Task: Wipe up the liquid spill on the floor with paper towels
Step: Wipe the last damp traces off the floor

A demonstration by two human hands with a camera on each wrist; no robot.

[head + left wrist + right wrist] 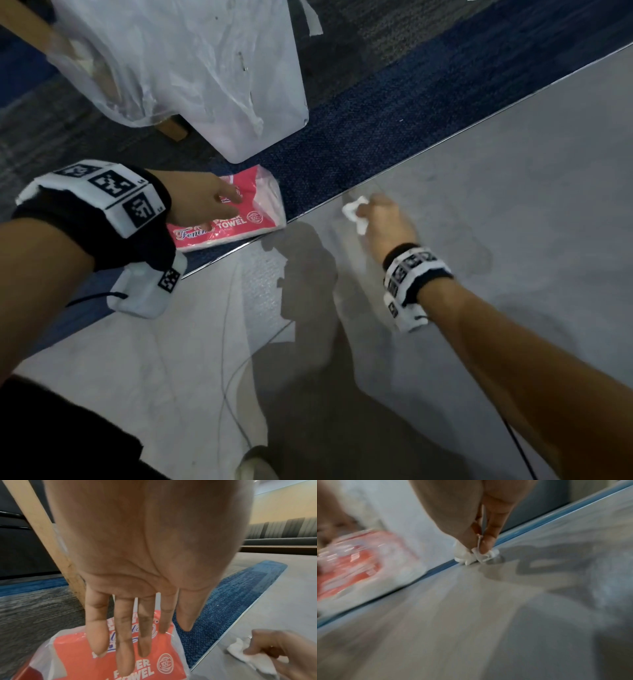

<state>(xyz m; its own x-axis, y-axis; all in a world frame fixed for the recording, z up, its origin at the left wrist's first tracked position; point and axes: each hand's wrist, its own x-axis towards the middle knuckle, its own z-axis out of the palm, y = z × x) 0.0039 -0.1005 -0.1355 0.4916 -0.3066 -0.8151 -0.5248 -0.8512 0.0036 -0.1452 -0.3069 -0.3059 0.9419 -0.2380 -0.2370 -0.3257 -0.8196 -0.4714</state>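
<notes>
My right hand (383, 216) pinches a crumpled white paper towel (354, 212) and holds it against the grey floor beside the metal edge strip. In the right wrist view, blurred, the towel wad (474, 556) sits under my fingertips (485, 546) at a damp grey patch (494, 573). A faint wet stain (472, 253) spreads right of that hand. My left hand (209, 202) hovers with straight fingers over a red and white paper towel pack (239, 219) lying on the blue carpet. In the left wrist view those fingers (125, 639) stretch over the pack (82, 660).
A white bin lined with a clear plastic bag (212, 68) stands on the carpet behind the pack, next to a wooden leg (42, 534). A metal strip (445, 144) divides blue carpet (376, 137) from grey floor. A thin cable (229, 359) runs across the floor near me.
</notes>
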